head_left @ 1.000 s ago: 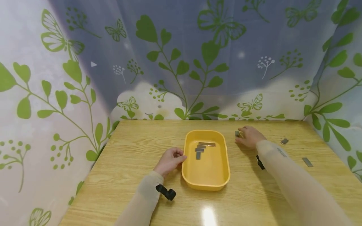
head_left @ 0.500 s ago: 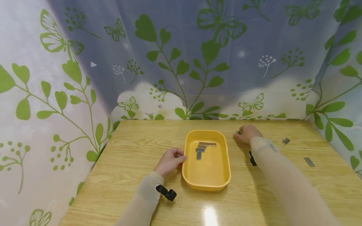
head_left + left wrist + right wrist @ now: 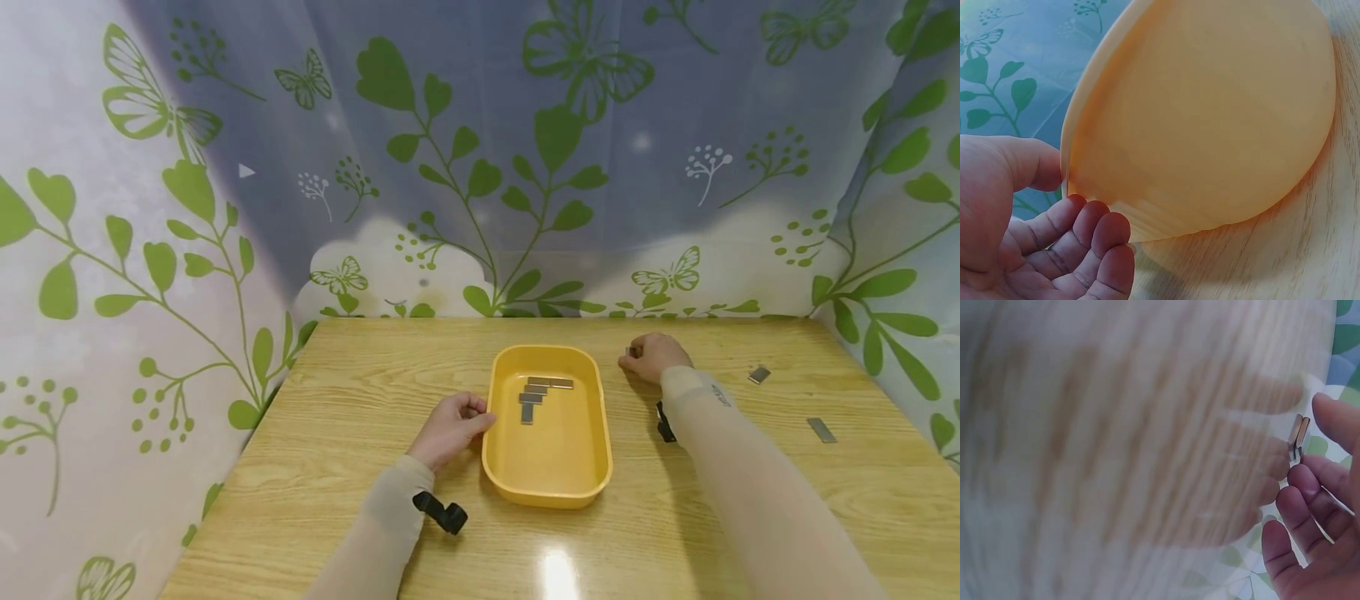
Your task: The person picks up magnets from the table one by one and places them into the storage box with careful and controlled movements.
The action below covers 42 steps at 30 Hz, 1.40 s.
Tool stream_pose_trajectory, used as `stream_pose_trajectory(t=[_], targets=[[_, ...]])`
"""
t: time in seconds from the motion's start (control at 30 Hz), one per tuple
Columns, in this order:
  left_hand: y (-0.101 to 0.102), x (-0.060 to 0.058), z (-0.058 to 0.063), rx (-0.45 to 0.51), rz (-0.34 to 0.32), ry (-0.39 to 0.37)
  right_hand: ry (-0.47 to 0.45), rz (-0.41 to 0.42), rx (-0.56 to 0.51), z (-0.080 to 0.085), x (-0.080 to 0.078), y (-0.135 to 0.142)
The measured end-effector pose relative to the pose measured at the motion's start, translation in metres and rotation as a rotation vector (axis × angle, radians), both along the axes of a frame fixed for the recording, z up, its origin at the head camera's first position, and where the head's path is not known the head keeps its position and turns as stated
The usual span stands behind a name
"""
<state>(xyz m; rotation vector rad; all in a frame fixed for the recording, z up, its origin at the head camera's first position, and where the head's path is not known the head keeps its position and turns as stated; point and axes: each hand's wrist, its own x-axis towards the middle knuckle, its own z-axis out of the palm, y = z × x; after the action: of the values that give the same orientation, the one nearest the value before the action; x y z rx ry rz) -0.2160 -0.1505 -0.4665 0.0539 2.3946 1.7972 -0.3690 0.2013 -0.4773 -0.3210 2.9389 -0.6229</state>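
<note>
A yellow tray stands on the wooden table. In the head view my left hand is at its left side; in the left wrist view my thumb and fingertips pinch the wall. Several flat grey metal pieces lie inside the tray, toward its far end. To the right of the tray, my right hand bends over another small grey metal piece. From the right wrist, this metal piece appears at the table surface, near or touching the index fingertip, with a gap to the thumb.
Two more grey metal pieces, one farther back and one nearer, lie on the right of the wooden table. A curtain printed with leaves and butterflies hangs behind the table's far edge.
My right hand has shifted slightly left and turned over the small metal piece, covering more of it. The left hand and the tray have stayed in place.
</note>
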Motion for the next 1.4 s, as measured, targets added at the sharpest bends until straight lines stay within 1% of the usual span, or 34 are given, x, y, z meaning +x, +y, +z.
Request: stream_pose_trajectory(t=[0.13, 0.17, 0.37, 0.43, 0.67, 0.83, 1.0, 1.07, 1.2, 1.4], targets=[[0.003, 0.01, 0.019, 0.0, 0.0, 0.001, 0.0, -0.008, -0.02, 0.0, -0.002, 0.001], [0.004, 0.011, 0.022, 0.001, -0.002, 0.0, -0.001, -0.009, -0.021, 0.001, -0.002, 0.001], [0.0, -0.006, -0.004, 0.002, 0.004, -0.012, 0.006, -0.011, -0.008, 0.002, -0.003, 0.002], [-0.001, -0.008, -0.007, 0.007, 0.006, -0.009, 0.014, -0.008, 0.002, 0.002, -0.003, 0.003], [0.0, -0.008, -0.007, 0.017, -0.003, 0.005, 0.022, -0.007, 0.031, 0.003, -0.002, 0.006], [0.0, -0.007, -0.008, -0.005, -0.002, 0.011, 0.004, -0.01, 0.029, 0.002, 0.001, 0.005], [-0.002, -0.005, -0.009, -0.012, 0.001, 0.005, -0.032, -0.006, 0.011, -0.001, 0.007, 0.002], [-0.002, -0.005, -0.009, -0.011, 0.0, 0.003, -0.038, -0.007, 0.009, -0.001, 0.01, 0.001], [-0.003, -0.006, -0.011, -0.023, 0.0, 0.013, -0.021, 0.002, 0.016, -0.001, 0.016, 0.0], [-0.003, -0.007, -0.01, -0.047, -0.001, 0.016, -0.01, 0.022, 0.013, 0.005, 0.031, -0.001]])
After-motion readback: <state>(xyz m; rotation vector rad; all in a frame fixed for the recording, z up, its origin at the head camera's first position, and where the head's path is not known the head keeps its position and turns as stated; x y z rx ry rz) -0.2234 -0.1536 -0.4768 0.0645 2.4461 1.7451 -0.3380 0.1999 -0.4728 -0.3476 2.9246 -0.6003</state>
